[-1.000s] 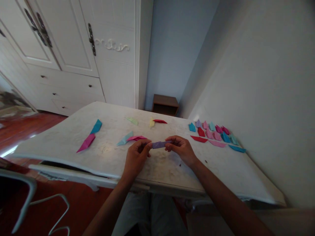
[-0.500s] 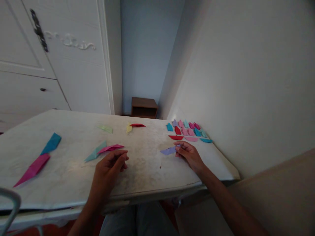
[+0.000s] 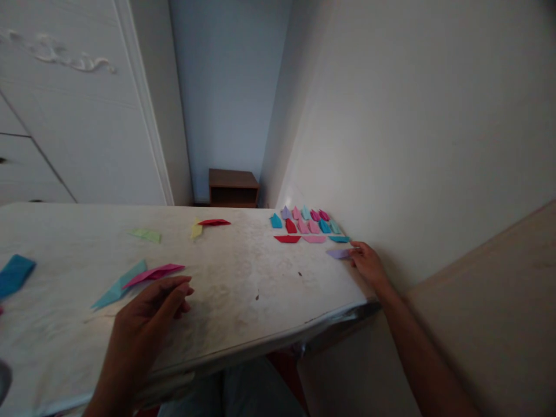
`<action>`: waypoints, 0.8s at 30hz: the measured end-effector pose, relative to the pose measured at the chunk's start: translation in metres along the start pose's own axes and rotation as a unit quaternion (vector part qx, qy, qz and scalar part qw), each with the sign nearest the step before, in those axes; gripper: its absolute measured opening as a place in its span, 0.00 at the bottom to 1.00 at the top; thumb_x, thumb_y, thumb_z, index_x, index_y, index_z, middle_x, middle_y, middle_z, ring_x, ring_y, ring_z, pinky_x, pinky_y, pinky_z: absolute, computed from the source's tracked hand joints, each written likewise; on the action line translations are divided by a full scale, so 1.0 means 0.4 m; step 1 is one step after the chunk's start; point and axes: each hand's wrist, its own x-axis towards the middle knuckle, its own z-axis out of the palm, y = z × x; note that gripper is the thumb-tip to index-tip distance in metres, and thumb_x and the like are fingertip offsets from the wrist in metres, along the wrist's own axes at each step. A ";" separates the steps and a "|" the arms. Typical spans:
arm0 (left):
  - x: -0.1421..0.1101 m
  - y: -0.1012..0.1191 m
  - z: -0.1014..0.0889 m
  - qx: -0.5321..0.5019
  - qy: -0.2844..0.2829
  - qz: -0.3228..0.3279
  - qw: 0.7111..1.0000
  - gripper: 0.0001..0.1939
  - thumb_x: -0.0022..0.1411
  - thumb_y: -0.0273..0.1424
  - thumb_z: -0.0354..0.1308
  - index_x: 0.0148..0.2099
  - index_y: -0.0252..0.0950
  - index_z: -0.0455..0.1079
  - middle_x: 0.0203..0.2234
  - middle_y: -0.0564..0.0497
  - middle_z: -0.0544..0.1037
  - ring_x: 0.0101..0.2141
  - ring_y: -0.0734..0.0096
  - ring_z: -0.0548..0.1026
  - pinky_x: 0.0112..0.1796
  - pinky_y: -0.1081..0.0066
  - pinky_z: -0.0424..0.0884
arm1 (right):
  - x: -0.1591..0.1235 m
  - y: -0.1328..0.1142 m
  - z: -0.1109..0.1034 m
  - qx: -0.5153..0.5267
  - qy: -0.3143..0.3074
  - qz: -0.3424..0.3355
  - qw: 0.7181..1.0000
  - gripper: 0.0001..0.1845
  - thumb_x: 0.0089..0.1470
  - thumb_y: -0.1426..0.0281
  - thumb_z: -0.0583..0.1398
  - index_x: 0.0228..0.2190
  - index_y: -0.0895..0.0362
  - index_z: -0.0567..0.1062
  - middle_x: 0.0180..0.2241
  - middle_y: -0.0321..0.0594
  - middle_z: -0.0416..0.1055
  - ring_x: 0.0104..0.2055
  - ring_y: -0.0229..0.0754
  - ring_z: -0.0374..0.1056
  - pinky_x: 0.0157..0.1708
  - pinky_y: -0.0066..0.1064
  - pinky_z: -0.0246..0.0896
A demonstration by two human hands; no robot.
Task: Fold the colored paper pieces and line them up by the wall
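At the right end of the white table, my right hand (image 3: 368, 263) pinches the end of a lilac folded-paper boat (image 3: 338, 253), just in front of a row of flat folded boats: red (image 3: 287, 238), pink (image 3: 314, 239) and blue (image 3: 339, 238). Behind that row stand several small folded pieces in pink, red, blue, lilac and pale green, set close together. My left hand (image 3: 152, 307) rests near the table with its fingers curled together and nothing visible in them. Beside it lie a magenta folded paper (image 3: 154, 274) and a light teal one (image 3: 119, 288), overlapping.
A pale green folded paper (image 3: 146, 234), a yellow one (image 3: 197, 230) and a red one (image 3: 214, 222) lie farther back. A blue folded paper (image 3: 15, 274) is at the far left. The wall (image 3: 391, 145) borders the table's right side; a brown shelf unit (image 3: 233, 178) stands beyond.
My right hand has carried the lilac boat rightward, to the table's right edge near the blue boat. The view has turned to the right; my left hand stays curled by the magenta paper.
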 end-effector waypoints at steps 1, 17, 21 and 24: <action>-0.003 0.003 0.002 0.006 0.006 0.000 1.000 0.22 0.50 0.48 0.62 0.42 0.38 0.76 0.31 0.51 0.81 0.28 0.67 0.77 0.32 0.71 0.75 | 0.001 0.002 -0.002 -0.017 0.021 -0.004 1.000 0.22 0.52 0.64 0.54 0.46 0.61 0.73 0.36 0.50 0.75 0.35 0.47 0.72 0.37 0.38 0.66; 0.000 0.017 -0.004 0.099 -0.002 -0.021 0.995 0.28 0.48 0.53 0.58 0.42 0.37 0.75 0.29 0.52 0.80 0.30 0.66 0.78 0.35 0.73 0.74 | -0.085 -0.022 0.036 -0.203 -0.054 -0.233 0.950 0.23 0.64 0.62 0.48 0.51 0.62 0.72 0.53 0.54 0.70 0.58 0.52 0.63 0.59 0.45 0.56; -0.003 0.023 0.001 0.104 0.012 -0.010 0.994 0.27 0.47 0.53 0.58 0.40 0.37 0.76 0.27 0.52 0.80 0.29 0.64 0.78 0.34 0.72 0.75 | -0.062 0.007 0.042 -0.198 -0.046 -0.215 0.955 0.25 0.64 0.62 0.48 0.52 0.64 0.72 0.55 0.57 0.68 0.60 0.55 0.61 0.60 0.49 0.54; -0.001 0.018 -0.002 0.110 0.008 -0.006 0.994 0.26 0.48 0.53 0.58 0.41 0.38 0.76 0.29 0.52 0.81 0.29 0.64 0.79 0.34 0.71 0.75 | -0.049 0.012 0.047 -0.188 -0.049 -0.217 0.957 0.25 0.64 0.61 0.48 0.51 0.63 0.72 0.55 0.56 0.68 0.61 0.54 0.60 0.61 0.48 0.53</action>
